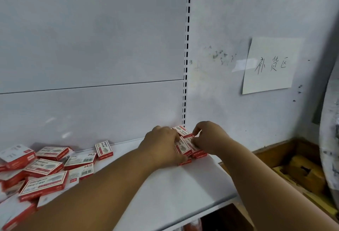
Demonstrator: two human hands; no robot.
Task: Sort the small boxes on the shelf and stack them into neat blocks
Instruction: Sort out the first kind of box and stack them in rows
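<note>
Several small red-and-white boxes form a low block (185, 147) at the back right corner of the white shelf (174, 190). My left hand (161, 146) covers the block's left side, fingers curled over the boxes. My right hand (209, 139) pinches the right edge of the top boxes with thumb and fingertips. One box (182, 131) lies at the block's far end against the back panel. A loose heap of the same boxes (44, 168) lies at the shelf's left, some face up, some showing barcodes. One box (103, 149) sits apart, between heap and block.
A slotted upright (186, 56) runs up the back panel behind the block. A handwritten paper note (271, 65) hangs on the wall to the right. Right of the shelf, lower down, stands a brown wooden crate with cardboard (297, 168). The shelf's front edge is near my forearms.
</note>
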